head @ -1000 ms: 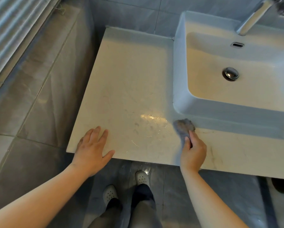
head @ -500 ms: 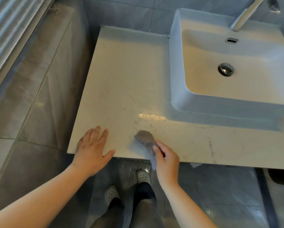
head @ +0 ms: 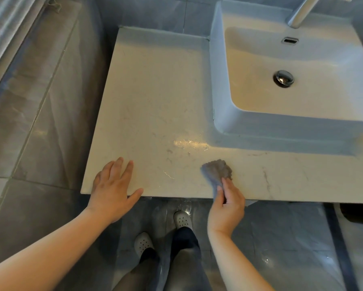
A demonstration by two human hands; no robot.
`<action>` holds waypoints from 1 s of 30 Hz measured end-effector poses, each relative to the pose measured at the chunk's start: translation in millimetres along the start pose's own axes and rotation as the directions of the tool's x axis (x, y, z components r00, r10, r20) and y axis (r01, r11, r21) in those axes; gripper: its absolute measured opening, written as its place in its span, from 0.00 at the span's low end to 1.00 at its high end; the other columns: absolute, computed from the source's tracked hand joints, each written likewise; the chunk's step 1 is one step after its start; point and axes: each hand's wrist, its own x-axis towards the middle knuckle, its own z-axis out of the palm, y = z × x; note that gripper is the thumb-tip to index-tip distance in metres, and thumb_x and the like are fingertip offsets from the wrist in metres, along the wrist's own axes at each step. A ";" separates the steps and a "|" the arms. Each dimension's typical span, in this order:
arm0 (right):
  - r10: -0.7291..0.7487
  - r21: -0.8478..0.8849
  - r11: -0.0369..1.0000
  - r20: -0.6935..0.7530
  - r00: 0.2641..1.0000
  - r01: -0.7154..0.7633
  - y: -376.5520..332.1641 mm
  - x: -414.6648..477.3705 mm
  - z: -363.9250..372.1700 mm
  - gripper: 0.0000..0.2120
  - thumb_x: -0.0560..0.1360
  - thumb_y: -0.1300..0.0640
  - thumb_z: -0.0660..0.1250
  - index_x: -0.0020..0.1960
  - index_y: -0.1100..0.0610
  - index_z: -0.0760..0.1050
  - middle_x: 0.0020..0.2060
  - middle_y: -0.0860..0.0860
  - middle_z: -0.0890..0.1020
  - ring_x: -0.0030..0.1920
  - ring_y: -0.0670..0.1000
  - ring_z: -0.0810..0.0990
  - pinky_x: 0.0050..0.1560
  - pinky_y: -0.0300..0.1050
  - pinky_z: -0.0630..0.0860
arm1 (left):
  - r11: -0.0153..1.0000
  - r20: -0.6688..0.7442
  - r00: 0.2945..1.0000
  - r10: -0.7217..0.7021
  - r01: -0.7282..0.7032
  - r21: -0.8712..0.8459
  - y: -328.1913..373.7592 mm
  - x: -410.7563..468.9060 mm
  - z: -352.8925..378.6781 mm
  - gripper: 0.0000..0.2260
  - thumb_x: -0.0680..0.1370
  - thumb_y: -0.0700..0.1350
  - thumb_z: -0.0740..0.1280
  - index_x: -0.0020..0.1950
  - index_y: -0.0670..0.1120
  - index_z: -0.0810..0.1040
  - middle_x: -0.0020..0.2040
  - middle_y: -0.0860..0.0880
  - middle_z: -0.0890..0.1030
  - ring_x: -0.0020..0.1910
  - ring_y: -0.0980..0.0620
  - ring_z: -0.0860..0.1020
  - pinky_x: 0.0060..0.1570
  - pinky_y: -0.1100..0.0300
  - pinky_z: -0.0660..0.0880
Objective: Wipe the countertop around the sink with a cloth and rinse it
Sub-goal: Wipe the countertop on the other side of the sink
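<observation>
A pale stone countertop (head: 155,101) runs left of and in front of a white square sink (head: 220,91). My right hand (head: 226,208) grips a small grey cloth (head: 217,170) at the counter's front edge, its bunched end pressed on the surface just in front of the sink's near left corner. My left hand (head: 113,185) lies flat with straight fingers on the front left corner of the counter. A wet shiny patch (head: 190,142) sits beside the sink's corner.
A chrome faucet (head: 300,12) rises at the back of the sink, above a metal drain plug (head: 284,78). Grey tiled floor (head: 39,122) lies to the left and below, where my feet in pale perforated shoes (head: 182,219) stand. A dark object (head: 359,213) sits under the counter's right.
My right hand swept the cloth left along the front strip of the counter, then back right toward the sink's corner. My left hand stayed flat on the front left corner.
</observation>
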 end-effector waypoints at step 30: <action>0.105 -0.132 0.989 0.251 0.962 -0.073 15.5 169.1 -54.3 0.21 0.76 0.55 0.67 0.67 0.59 0.71 0.59 0.55 0.79 0.58 0.56 0.78 0.58 0.51 0.76 | 0.989 -0.053 0.999 -0.007 -0.001 -0.151 74.7 13.4 -33.3 0.32 0.77 0.63 0.54 0.77 0.51 0.51 0.78 0.48 0.50 0.76 0.45 0.50 0.73 0.47 0.51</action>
